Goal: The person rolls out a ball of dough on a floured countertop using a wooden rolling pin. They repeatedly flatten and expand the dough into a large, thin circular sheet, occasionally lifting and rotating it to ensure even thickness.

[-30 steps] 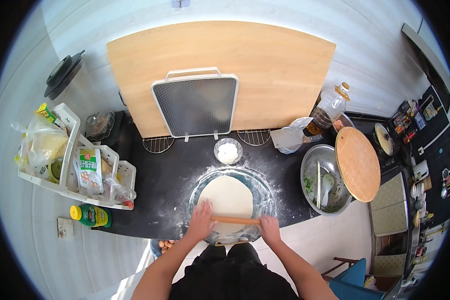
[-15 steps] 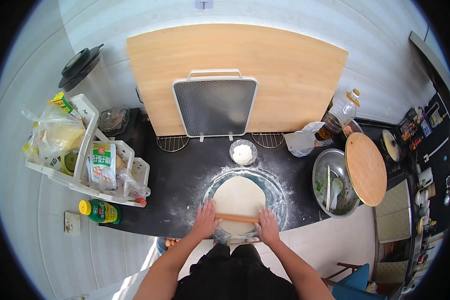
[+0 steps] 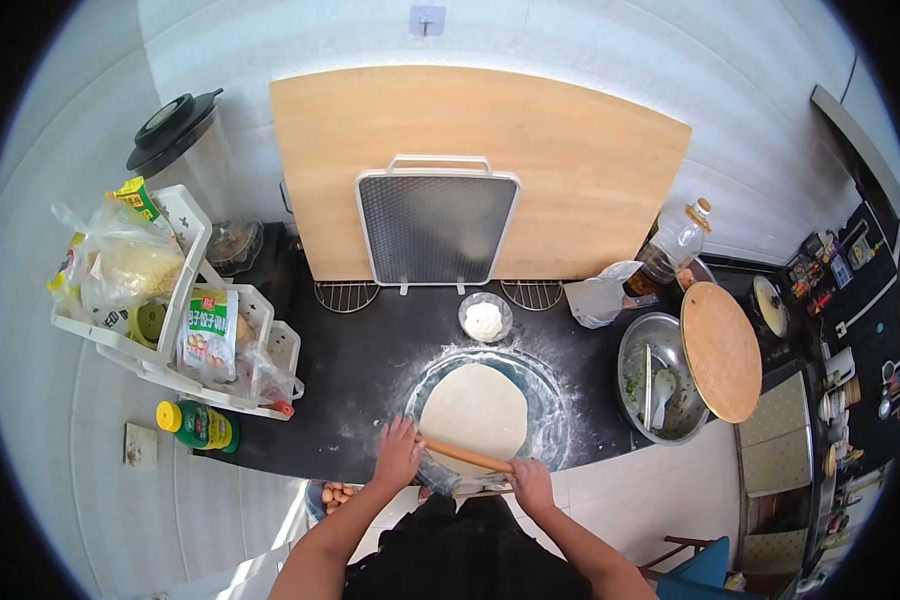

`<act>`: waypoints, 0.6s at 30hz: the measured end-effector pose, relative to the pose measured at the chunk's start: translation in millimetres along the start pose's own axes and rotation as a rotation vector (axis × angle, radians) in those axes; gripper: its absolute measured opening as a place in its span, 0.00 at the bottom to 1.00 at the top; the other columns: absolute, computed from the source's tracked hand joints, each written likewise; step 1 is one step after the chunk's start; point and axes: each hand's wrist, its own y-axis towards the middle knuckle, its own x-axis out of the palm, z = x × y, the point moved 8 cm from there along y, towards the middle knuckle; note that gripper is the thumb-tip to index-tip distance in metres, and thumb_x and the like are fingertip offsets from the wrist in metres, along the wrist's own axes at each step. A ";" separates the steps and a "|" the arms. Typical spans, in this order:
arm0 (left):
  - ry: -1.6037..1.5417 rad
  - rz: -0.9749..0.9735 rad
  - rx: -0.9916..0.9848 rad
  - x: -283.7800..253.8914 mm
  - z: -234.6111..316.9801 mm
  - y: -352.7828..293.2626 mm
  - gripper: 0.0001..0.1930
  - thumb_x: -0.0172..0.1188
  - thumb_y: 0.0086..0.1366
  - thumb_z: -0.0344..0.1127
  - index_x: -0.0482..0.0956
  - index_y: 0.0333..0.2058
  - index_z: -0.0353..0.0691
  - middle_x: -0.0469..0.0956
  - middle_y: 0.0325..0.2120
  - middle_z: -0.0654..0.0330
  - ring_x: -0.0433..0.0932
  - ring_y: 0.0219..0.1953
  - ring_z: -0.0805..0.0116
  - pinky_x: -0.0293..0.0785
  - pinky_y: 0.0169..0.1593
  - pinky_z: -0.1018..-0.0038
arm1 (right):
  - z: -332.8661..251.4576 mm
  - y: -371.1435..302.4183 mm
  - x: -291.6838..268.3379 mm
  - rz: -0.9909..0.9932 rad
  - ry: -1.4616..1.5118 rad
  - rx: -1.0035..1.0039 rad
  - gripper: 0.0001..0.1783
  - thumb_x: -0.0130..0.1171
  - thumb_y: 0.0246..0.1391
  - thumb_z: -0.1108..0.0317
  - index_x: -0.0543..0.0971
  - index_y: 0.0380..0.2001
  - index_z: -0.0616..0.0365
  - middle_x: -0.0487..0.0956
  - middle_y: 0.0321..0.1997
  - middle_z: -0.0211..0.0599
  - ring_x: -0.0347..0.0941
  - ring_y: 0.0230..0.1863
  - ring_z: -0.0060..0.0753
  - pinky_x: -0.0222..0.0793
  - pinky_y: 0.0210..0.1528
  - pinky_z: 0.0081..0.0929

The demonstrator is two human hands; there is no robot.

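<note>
A wooden rolling pin point(image 3: 465, 454) lies slantwise across the near part of a round, flat sheet of dough point(image 3: 475, 410). My left hand point(image 3: 398, 452) rests against the pin's left end, fingers stretched forward. Around the pin's right end my right hand point(image 3: 532, 484) is closed, its knuckles bent. Under the dough is a round, flour-dusted mat point(image 3: 550, 415), reaching the counter's front edge. Just beyond it stands a small bowl of white flour point(image 3: 484, 319).
At right, a metal bowl point(image 3: 632, 345) holds chopped greens, chopsticks and a spoon; a round wooden board point(image 3: 722, 352) leans over it. White baskets point(image 3: 205, 385) and a green, yellow-capped bottle point(image 3: 198, 426) stand left. Behind, a tray point(image 3: 438, 230) leans on a big wooden board point(image 3: 580, 170).
The rolling pin has tilted, its right end now nearer me. My right hand has drawn back and curled around that end; my left stays at the other end. The whole view has shifted slightly.
</note>
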 end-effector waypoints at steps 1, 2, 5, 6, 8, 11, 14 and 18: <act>0.028 0.009 0.060 -5.5 10.0 5.1 0.25 0.58 0.62 0.45 0.70 0.52 0.33 0.68 0.55 0.46 0.60 0.63 0.47 0.49 0.66 0.48 | 0.4 2.2 -3.8 0.010 0.011 0.020 0.18 0.63 0.46 0.68 0.76 0.44 0.55 0.78 0.41 0.40 0.73 0.44 0.46 0.67 0.46 0.42; 0.049 0.019 0.122 -20.5 32.9 10.3 0.21 0.59 0.61 0.43 0.73 0.48 0.35 0.72 0.50 0.48 0.64 0.59 0.48 0.53 0.64 0.50 | 3.0 3.5 -9.8 0.019 0.015 0.041 0.19 0.64 0.46 0.68 0.76 0.44 0.55 0.78 0.41 0.41 0.72 0.45 0.46 0.66 0.47 0.41; 0.071 -0.124 0.204 -9.4 47.4 16.8 0.16 0.63 0.53 0.36 0.76 0.40 0.39 0.76 0.40 0.53 0.71 0.49 0.52 0.61 0.57 0.54 | -4.4 13.2 -23.8 -0.013 0.083 -0.012 0.16 0.63 0.49 0.67 0.77 0.43 0.54 0.78 0.41 0.42 0.72 0.46 0.47 0.66 0.48 0.41; 0.076 -0.200 0.214 -0.9 45.1 16.7 0.16 0.65 0.50 0.34 0.76 0.38 0.40 0.76 0.38 0.55 0.72 0.46 0.54 0.63 0.54 0.56 | -4.8 16.7 -26.2 -0.007 0.119 -0.030 0.13 0.60 0.54 0.66 0.78 0.43 0.57 0.79 0.40 0.43 0.75 0.43 0.44 0.68 0.47 0.38; 0.134 -0.022 0.262 -8.0 42.2 9.0 0.12 0.64 0.49 0.33 0.76 0.34 0.42 0.75 0.31 0.58 0.73 0.41 0.55 0.64 0.48 0.58 | 39.6 19.6 -10.5 0.074 0.393 0.241 0.12 0.57 0.58 0.66 0.79 0.42 0.60 0.81 0.39 0.43 0.77 0.42 0.40 0.70 0.45 0.35; 0.173 0.050 0.157 -28.0 33.6 -7.2 0.11 0.64 0.48 0.32 0.76 0.32 0.43 0.75 0.29 0.59 0.73 0.39 0.55 0.65 0.45 0.59 | 94.0 30.8 9.3 0.066 0.557 0.574 0.14 0.55 0.58 0.65 0.79 0.41 0.65 0.81 0.38 0.48 0.79 0.42 0.42 0.73 0.45 0.35; 0.186 0.151 0.037 -47.8 22.1 -27.8 0.11 0.64 0.47 0.31 0.77 0.32 0.43 0.76 0.29 0.58 0.73 0.38 0.55 0.65 0.44 0.59 | 131.1 45.7 32.4 0.085 0.500 0.656 0.19 0.63 0.53 0.61 0.79 0.42 0.64 0.83 0.33 0.42 0.80 0.35 0.35 0.75 0.39 0.31; 0.218 0.269 -0.152 -70.8 20.3 -43.7 0.10 0.64 0.45 0.30 0.79 0.31 0.42 0.77 0.29 0.57 0.74 0.37 0.53 0.66 0.43 0.58 | 152.8 69.3 67.4 -0.071 0.410 0.776 0.20 0.67 0.47 0.57 0.81 0.36 0.63 0.83 0.30 0.45 0.81 0.32 0.40 0.75 0.37 0.33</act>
